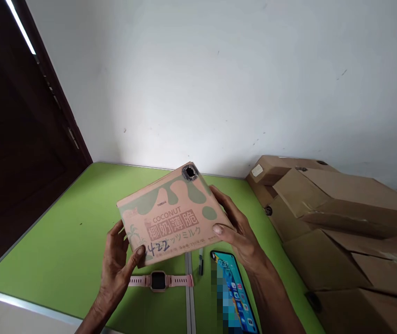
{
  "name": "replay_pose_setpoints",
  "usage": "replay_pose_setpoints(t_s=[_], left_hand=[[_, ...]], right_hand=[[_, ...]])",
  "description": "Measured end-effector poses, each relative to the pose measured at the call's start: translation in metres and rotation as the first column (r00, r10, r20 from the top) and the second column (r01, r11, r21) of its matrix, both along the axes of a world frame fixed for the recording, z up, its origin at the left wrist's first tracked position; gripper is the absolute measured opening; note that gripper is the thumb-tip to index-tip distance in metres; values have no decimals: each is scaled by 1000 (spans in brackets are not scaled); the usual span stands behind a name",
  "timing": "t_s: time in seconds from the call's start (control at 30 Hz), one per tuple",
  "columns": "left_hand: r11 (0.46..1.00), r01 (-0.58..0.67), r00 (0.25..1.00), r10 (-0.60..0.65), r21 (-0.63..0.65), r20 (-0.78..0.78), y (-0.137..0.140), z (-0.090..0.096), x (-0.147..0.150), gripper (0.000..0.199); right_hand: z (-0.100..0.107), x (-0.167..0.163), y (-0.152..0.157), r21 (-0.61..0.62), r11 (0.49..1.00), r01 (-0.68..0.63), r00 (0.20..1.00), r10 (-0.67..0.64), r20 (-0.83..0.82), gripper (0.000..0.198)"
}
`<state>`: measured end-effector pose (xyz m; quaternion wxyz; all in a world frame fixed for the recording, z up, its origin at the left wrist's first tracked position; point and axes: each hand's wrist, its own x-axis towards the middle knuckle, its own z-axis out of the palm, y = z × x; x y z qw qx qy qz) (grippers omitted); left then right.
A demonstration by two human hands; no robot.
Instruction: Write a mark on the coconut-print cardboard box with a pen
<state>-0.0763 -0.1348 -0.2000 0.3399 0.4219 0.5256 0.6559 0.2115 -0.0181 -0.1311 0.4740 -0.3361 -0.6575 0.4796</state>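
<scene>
Between my two hands a printed cardboard box (170, 204) is held tilted above the green table, its right side higher. It bears the word COCONUT, green drip shapes, a handwritten number and a dark-edged hole at its upper right corner. My left hand (115, 264) grips the lower left corner, thumb on the front face. On the right edge, my right hand (238, 232) is wrapped round with its thumb on the front and fingers behind. Below the box lie a pink-strapped smartwatch (158, 280), a pen (201, 264) partly hidden by the box, and a lit phone (235, 292).
Several brown cardboard boxes (327, 222) are piled along the right side. The green table (45, 236) has a metal rim and a seam through its middle. Behind it stands a white wall (219, 83), with a dark door (17, 106) at the left.
</scene>
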Motion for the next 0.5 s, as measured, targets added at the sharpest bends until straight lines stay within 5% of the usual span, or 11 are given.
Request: replay_pose_setpoints(t_s=[0.1,0.2,0.3,0.4,0.5], left_hand=[[988,31,994,-46,-149,-94,4,-11,-20,69],[968,20,983,-65,-248,-174,18,-4,-48,81],[956,12,966,-88,-294,-245,45,26,-73,109],[938,148,922,-246,-313,-301,76,69,-80,104],[784,504,758,-603,-363,-248,100,103,-71,118]], right_hand=[[-10,-6,16,-21,1000,-7,997,5,-77,87],[-12,-9,27,23,1000,-3,999,4,-35,90],[-7,-14,28,83,995,-51,999,49,19,92],[4,-20,21,109,988,-110,992,102,76,93],[13,-25,14,168,976,-141,983,118,140,90]])
